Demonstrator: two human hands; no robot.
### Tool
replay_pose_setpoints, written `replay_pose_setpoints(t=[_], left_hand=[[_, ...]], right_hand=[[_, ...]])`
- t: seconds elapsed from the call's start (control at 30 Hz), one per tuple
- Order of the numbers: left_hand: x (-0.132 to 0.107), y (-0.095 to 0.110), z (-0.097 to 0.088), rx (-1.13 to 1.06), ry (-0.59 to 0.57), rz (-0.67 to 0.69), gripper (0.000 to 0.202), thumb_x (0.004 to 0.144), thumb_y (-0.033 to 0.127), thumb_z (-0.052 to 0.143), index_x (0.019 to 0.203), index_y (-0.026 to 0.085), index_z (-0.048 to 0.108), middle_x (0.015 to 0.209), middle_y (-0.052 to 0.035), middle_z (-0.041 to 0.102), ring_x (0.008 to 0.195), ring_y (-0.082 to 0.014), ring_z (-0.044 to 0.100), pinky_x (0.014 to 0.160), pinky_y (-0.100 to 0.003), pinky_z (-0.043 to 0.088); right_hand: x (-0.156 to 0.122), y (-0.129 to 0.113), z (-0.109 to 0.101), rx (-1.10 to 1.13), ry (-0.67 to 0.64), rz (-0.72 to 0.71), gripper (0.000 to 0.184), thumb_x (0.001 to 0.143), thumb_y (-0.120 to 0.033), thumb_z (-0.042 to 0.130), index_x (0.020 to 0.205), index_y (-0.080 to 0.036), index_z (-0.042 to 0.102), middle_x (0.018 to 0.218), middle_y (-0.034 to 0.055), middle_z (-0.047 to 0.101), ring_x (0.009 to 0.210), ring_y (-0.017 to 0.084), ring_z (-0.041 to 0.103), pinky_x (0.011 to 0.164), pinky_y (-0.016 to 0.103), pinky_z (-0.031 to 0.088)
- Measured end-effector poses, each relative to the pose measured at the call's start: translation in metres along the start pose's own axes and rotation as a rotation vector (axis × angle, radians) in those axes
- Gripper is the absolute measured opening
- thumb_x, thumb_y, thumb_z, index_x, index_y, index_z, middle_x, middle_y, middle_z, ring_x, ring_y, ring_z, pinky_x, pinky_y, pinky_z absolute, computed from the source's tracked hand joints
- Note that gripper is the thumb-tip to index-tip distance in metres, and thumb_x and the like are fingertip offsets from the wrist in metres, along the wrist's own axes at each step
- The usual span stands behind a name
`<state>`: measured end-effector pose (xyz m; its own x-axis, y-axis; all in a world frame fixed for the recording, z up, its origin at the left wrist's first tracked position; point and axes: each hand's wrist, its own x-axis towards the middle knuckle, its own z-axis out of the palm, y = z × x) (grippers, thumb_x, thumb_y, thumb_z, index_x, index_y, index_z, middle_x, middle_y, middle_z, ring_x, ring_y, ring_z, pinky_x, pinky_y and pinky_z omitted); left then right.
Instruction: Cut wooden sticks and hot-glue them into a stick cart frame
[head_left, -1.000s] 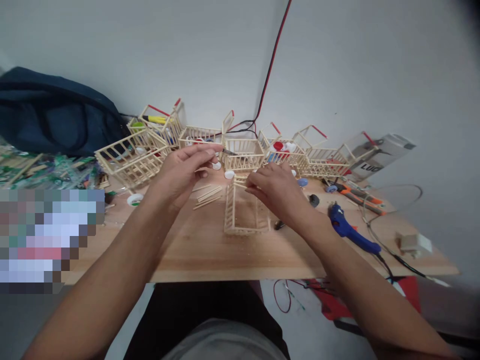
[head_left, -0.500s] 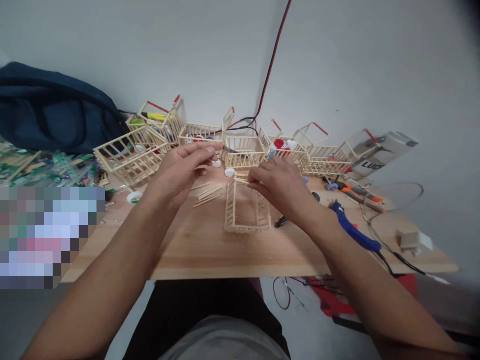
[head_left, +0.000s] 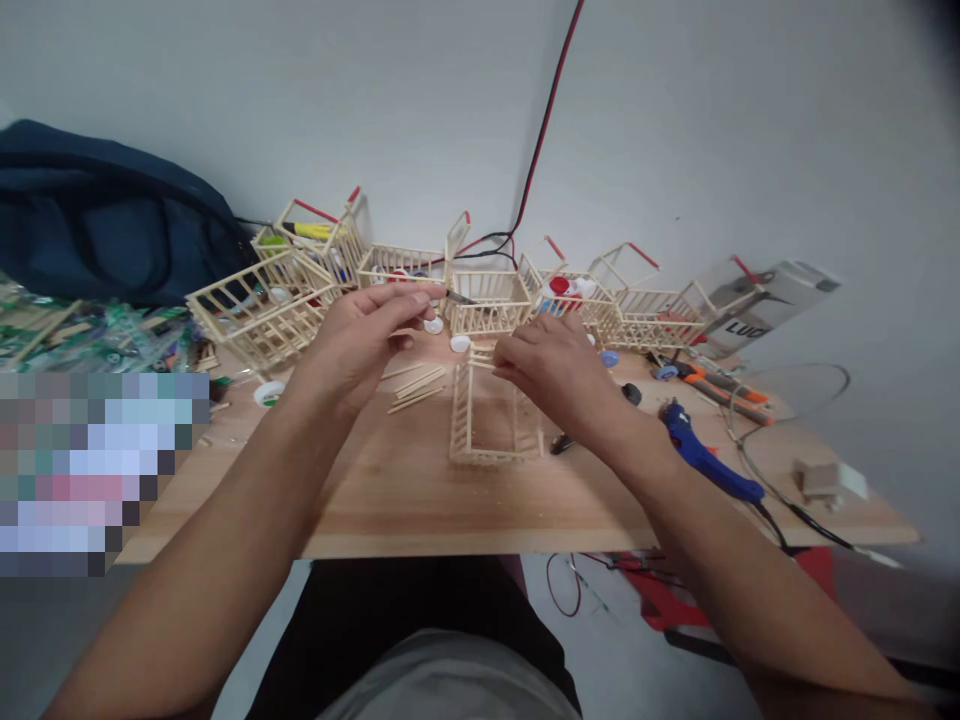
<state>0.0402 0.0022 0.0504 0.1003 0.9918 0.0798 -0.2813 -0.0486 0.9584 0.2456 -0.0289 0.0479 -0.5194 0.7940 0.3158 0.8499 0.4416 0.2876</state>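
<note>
Basket of pale wooden sticks, box-shaped and open (head_left: 469,405), stands mid-table in the head view. Right hand (head_left: 551,368): fingers bent at its far right corner; grasp hidden, cannot tell. Left hand (head_left: 367,338): thumb and forefinger close together; pinch on the thin dark tool (head_left: 459,298) cannot be confirmed. Risk: uneven right-hand pressure could skew the basket or crack a joint. Count: 1 front basket, about 6 overlapping stick baskets behind (head_left: 491,328), 1 blue glue gun (head_left: 709,460).

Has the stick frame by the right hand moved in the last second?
No; the stick frame shows no clear shift either way against the desk's front edge.
</note>
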Motion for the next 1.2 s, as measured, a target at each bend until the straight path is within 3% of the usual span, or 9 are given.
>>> replay_pose_setpoints(t=[0.2, 0.57, 0.77, 0.87, 1.03, 1.2], left_hand=[[0.001, 0.001, 0.001, -0.009, 0.005, -0.028, 0.012, 0.075, 0.013, 0.066, 0.08, 0.014, 0.077, 0.066, -0.002, 0.064, 0.064, -0.0078, 0.054, 0.054, -0.018, 0.036], [0.0, -0.005, -0.001, 0.08, -0.017, 0.016, 0.016, 0.069, 0.022, 0.073, 0.083, 0.017, 0.078, 0.069, -0.0018, 0.066, 0.062, -0.0094, 0.053, 0.056, -0.021, 0.038], [0.001, -0.008, -0.004, 0.166, -0.014, 0.047, 0.018, 0.071, 0.025, 0.072, 0.086, 0.018, 0.078, 0.073, -0.0035, 0.069, 0.065, -0.0121, 0.055, 0.058, -0.023, 0.04], [-0.001, -0.009, -0.002, 0.278, 0.003, 0.168, 0.017, 0.072, 0.026, 0.073, 0.087, 0.021, 0.078, 0.081, -0.0039, 0.072, 0.073, -0.0154, 0.059, 0.064, -0.025, 0.044], [-0.011, -0.01, 0.012, 0.737, -0.028, 0.586, 0.009, 0.077, 0.022, 0.07, 0.082, 0.026, 0.077, 0.087, -0.0025, 0.072, 0.087, -0.0211, 0.059, 0.083, -0.036, 0.045], [-0.018, -0.017, 0.03, 1.122, -0.209, 0.89, 0.013, 0.086, 0.02, 0.063, 0.082, 0.024, 0.074, 0.087, -0.0052, 0.069, 0.091, -0.0234, 0.053, 0.084, -0.041, 0.042]], right_hand=[[-0.001, 0.0, 0.002, -0.041, 0.011, -0.027, 0.01, 0.09, -0.019, 0.063, 0.08, -0.019, 0.065, 0.076, 0.0041, 0.068, 0.077, 0.021, 0.048, 0.072, 0.036, 0.024], [-0.001, -0.001, -0.001, -0.058, -0.004, -0.02, 0.008, 0.091, -0.021, 0.063, 0.084, -0.019, 0.067, 0.079, 0.0057, 0.07, 0.079, 0.023, 0.049, 0.072, 0.036, 0.023], [-0.008, 0.01, -0.013, 0.077, 0.064, 0.076, 0.012, 0.092, -0.027, 0.06, 0.086, -0.019, 0.067, 0.085, 0.007, 0.071, 0.084, 0.024, 0.053, 0.074, 0.035, 0.026], [-0.018, 0.025, -0.016, 0.138, 0.182, 0.191, 0.015, 0.094, -0.027, 0.056, 0.087, -0.019, 0.067, 0.085, 0.0061, 0.07, 0.084, 0.024, 0.055, 0.075, 0.035, 0.029], [-0.037, 0.045, -0.007, 0.272, 0.399, 0.38, 0.015, 0.092, -0.028, 0.057, 0.083, -0.019, 0.066, 0.08, 0.0041, 0.069, 0.077, 0.02, 0.058, 0.075, 0.033, 0.037], [-0.056, 0.026, 0.01, 0.524, 0.542, 0.513, 0.024, 0.094, -0.033, 0.052, 0.077, -0.02, 0.063, 0.076, 0.0029, 0.068, 0.069, 0.017, 0.059, 0.069, 0.03, 0.043]])
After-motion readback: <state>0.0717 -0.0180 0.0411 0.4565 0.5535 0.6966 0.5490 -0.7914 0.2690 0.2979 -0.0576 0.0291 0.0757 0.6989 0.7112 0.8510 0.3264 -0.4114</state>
